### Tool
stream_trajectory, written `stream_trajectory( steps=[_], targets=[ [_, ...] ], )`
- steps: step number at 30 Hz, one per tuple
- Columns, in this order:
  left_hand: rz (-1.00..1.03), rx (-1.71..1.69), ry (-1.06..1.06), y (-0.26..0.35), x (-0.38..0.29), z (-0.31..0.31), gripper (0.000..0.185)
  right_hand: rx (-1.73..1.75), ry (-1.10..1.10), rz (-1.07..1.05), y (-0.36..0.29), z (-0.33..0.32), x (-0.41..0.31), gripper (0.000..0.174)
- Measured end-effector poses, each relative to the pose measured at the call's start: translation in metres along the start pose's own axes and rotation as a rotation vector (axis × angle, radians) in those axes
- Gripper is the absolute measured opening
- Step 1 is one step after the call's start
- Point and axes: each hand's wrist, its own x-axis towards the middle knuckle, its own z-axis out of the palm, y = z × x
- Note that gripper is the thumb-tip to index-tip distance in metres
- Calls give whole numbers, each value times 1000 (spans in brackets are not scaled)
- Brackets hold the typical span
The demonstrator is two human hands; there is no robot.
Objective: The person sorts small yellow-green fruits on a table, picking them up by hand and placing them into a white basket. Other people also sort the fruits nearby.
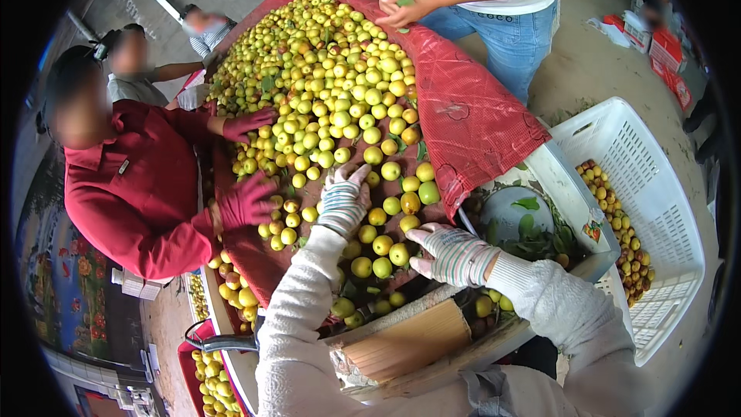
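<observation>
A large heap of green-yellow jujubes [324, 81], some with brown patches, covers a sloping sorting table lined with red cloth [463, 104]. My left hand [344, 200], in a white knitted glove with coloured stripes, lies palm down among the fruit, fingers bent; what is under the palm is hidden. To its right, my right hand [454, 252] wears a matching glove. Its fingers are apart, and the fingertips reach a single jujube [409, 223]. Between both hands several loose jujubes [382, 245] lie on the cloth near the table's lower edge.
A co-worker's magenta-gloved hand [249, 200] is close on the left. Across the table, another person's hands [405, 6] hold green leaves. At right are a round grey basin [517, 213] with leaves and a white plastic crate [666, 214] part-filled with browner jujubes. A wooden board [408, 339] edges the near side.
</observation>
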Motion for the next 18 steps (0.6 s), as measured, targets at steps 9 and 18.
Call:
stream_trajectory(
  steps=[9,18],
  targets=[
    [-627,-679,-201,-22,-25,-24,33,22,-102,45,-13,-13,-1,62],
    [-1055,-2216,-293,52,-50,-70,56,70,-26,48,-9,-7,-2,59]
  ],
)
